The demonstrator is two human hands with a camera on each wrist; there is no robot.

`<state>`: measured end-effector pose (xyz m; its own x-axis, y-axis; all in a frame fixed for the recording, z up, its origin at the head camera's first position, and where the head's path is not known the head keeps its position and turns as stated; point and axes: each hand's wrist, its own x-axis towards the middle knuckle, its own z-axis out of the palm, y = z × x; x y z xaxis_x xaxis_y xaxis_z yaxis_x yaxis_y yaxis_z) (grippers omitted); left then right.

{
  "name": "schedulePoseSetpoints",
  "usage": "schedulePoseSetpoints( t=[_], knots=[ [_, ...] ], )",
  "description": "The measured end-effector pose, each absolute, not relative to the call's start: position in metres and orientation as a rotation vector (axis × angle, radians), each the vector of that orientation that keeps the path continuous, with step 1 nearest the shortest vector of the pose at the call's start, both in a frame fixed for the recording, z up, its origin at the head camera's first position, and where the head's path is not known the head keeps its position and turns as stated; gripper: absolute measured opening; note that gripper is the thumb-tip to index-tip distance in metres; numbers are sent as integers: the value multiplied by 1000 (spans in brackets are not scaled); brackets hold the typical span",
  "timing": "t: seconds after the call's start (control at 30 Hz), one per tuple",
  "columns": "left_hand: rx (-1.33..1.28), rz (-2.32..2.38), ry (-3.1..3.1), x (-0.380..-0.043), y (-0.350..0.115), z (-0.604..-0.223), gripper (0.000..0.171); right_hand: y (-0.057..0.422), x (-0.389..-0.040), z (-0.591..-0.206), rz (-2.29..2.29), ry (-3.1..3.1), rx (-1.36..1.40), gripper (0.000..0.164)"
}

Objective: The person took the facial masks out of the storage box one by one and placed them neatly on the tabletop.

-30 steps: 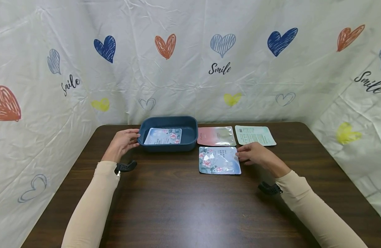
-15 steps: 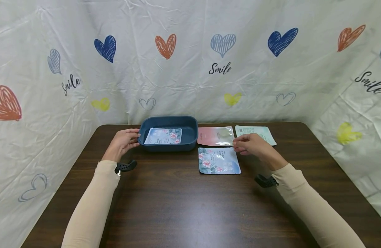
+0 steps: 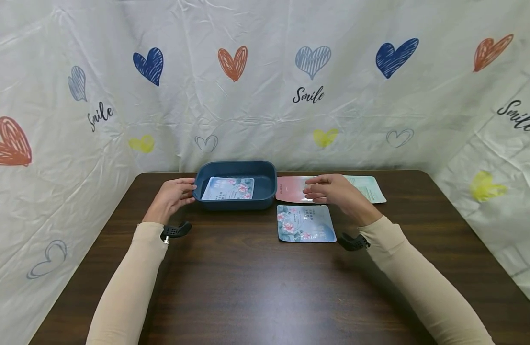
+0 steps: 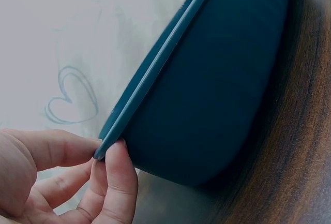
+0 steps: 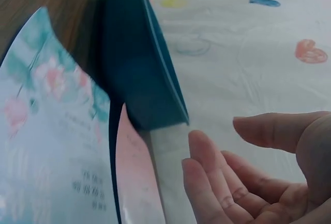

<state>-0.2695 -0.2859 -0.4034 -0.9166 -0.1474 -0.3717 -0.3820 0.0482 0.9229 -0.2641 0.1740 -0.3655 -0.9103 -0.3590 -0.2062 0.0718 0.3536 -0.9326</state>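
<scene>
My left hand [image 3: 169, 199] pinches the left rim of a dark blue basin [image 3: 236, 205]; the left wrist view shows thumb and fingers closed on that rim. Inside the basin lies a blue floral sachet [image 3: 228, 189]. My right hand [image 3: 333, 194] hovers over a pink sachet [image 3: 290, 188], thumb and fingers apart, holding nothing, as the right wrist view confirms. In front of the pink one a second blue floral sachet [image 3: 307, 224] lies flat. Partly covered by the right hand, a pale green sachet [image 3: 370, 188] lies to the right.
The brown wooden table [image 3: 247, 278] ends at the back against a white cloth [image 3: 265, 96] printed with hearts and "Smile". The basin and the pink and green sachets stand close to that back edge.
My right hand has moved left and away from me, from the right edge of the near blue sachet to above the pink sachet. The left hand and basin stay put.
</scene>
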Motion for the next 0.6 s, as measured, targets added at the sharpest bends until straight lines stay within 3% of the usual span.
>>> schedulePoseSetpoints(
  t=[0.6],
  knots=[
    [-549,2018,2118,-271,-285,-405,45,125,-278,-349,-1760,2035,-264,45]
  ],
)
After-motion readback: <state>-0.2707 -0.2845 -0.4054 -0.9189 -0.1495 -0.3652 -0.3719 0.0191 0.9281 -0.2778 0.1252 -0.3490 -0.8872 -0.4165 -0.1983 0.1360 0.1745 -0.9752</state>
